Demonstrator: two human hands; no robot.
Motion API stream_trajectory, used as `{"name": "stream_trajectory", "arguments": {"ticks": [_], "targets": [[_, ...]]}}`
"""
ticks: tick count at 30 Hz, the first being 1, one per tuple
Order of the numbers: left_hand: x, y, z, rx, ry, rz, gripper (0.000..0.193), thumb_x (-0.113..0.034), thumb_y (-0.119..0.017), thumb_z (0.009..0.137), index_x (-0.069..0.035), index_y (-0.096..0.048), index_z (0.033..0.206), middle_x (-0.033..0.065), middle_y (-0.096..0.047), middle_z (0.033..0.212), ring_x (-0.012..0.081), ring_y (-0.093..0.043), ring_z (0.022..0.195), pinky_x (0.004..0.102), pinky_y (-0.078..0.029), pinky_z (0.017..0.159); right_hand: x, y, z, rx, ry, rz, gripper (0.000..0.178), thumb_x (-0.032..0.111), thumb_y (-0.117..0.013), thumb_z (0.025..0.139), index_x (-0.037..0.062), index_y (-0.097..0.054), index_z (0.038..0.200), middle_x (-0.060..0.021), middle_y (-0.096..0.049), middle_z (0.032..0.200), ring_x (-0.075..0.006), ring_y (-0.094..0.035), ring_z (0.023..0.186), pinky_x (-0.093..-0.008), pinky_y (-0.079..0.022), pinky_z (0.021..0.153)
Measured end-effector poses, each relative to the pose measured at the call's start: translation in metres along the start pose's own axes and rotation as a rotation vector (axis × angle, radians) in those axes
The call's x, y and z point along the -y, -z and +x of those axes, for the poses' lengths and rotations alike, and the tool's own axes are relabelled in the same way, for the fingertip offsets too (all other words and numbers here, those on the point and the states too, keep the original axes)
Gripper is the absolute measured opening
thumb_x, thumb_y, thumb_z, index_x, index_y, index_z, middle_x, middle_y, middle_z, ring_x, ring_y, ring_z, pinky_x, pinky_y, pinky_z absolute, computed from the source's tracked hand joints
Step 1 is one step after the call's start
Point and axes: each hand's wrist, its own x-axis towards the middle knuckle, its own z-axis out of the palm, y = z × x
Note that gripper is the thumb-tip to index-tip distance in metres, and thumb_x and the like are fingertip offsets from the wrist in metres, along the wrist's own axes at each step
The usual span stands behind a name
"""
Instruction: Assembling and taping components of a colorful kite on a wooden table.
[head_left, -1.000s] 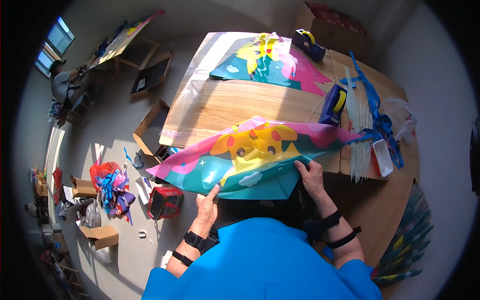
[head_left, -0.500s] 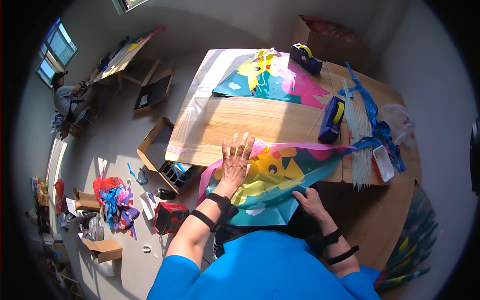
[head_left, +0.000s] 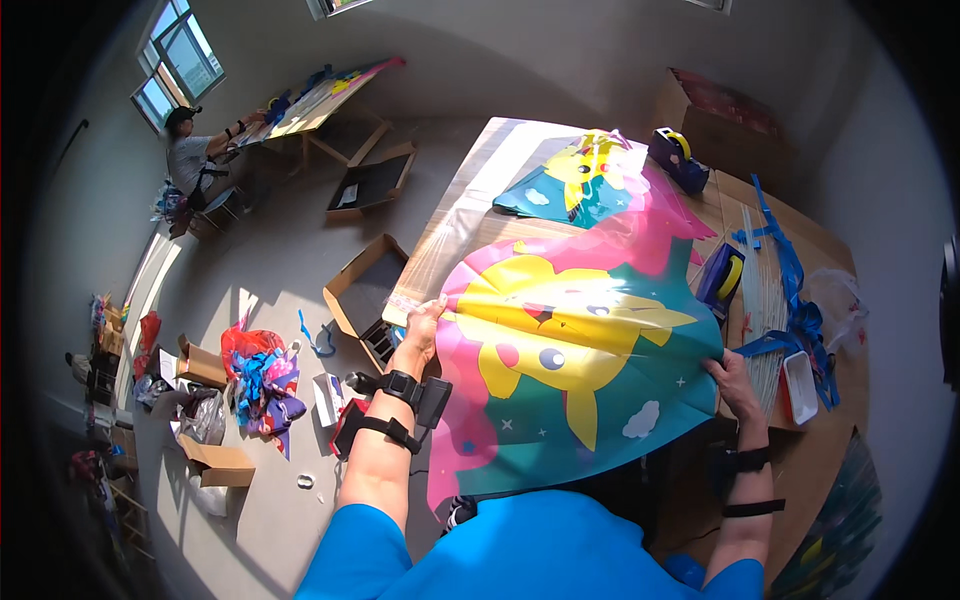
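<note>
A big colourful sheet (head_left: 570, 350), teal and pink with a yellow cartoon figure, is spread out in front of me over the near edge of the wooden table (head_left: 480, 215). My left hand (head_left: 425, 325) grips its left edge. On the opposite side, my right hand (head_left: 733, 378) pinches the sheet's right edge. Both wrists wear black straps. The sheet hides the table's near part and hangs down toward my blue shirt.
A second printed sheet (head_left: 580, 175) lies at the table's far end. Tape dispensers (head_left: 678, 155) (head_left: 722, 275), blue ribbons (head_left: 790, 290), thin sticks and a small white tray (head_left: 802, 385) lie on the right. Open cardboard boxes (head_left: 365, 295) and coloured scraps (head_left: 260, 380) lie on the floor at left. Another person (head_left: 195, 160) works at a far table.
The sheet was folded narrow a second ago; my left hand reached over it and has now drawn its left edge outward, so the sheet is opened wide and turned toward me.
</note>
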Motion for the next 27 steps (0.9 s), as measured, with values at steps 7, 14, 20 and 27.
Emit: {"name": "stream_trajectory", "arguments": {"ticks": [7, 14, 20, 27], "targets": [[0.068, 0.011, -0.034, -0.311, 0.165, 0.319, 0.05, -0.048, -0.04, 0.1, -0.007, -0.05, 0.126, 0.0056, -0.066, 0.104, 0.0193, -0.064, 0.091, 0.0386, -0.049, 0.083, -0.084, -0.017, 0.074, -0.45, -0.07, -0.311, 0.036, 0.011, -0.073, 0.076, -0.0008, -0.061, 0.108, -0.0199, -0.068, 0.096, -0.0331, -0.066, 0.092, -0.0384, -0.051, 0.08], [0.049, -0.027, -0.052, 0.002, 0.414, 0.372, 0.107, -0.053, -0.069, 0.08, -0.01, -0.004, 0.152, 0.0231, -0.053, 0.13, 0.0306, -0.059, 0.11, 0.0488, -0.048, 0.09, -0.02, -0.095, 0.022, -0.731, 0.129, -0.761, 0.068, 0.014, -0.069, 0.08, 0.0038, -0.038, 0.14, -0.0216, -0.044, 0.139, -0.0379, -0.044, 0.125, -0.0445, -0.036, 0.104], [0.094, -0.053, -0.111, -0.059, 0.26, 0.363, 0.091, -0.003, -0.078, 0.076, 0.004, -0.017, 0.144, 0.0191, -0.068, 0.1, 0.0201, -0.066, 0.087, 0.0316, -0.054, 0.075, -0.016, -0.204, -0.022, -0.022, 0.232, -0.837, 0.066, 0.039, -0.059, 0.09, 0.0136, -0.033, 0.146, -0.0106, -0.036, 0.149, -0.0295, -0.032, 0.138, -0.0588, -0.016, 0.113], [0.056, -0.019, -0.163, -0.034, -0.324, 1.508, 0.056, -0.016, -0.071, 0.079, 0.003, -0.049, 0.127, 0.0161, -0.062, 0.111, 0.0333, -0.061, 0.1, 0.0412, -0.048, 0.088, -0.034, -0.192, -0.049, -0.183, 0.335, -0.694, 0.034, 0.019, -0.063, 0.087, 0.0041, -0.057, 0.117, -0.0134, -0.059, 0.111, -0.0277, -0.056, 0.105, -0.0526, -0.031, 0.108]]}}
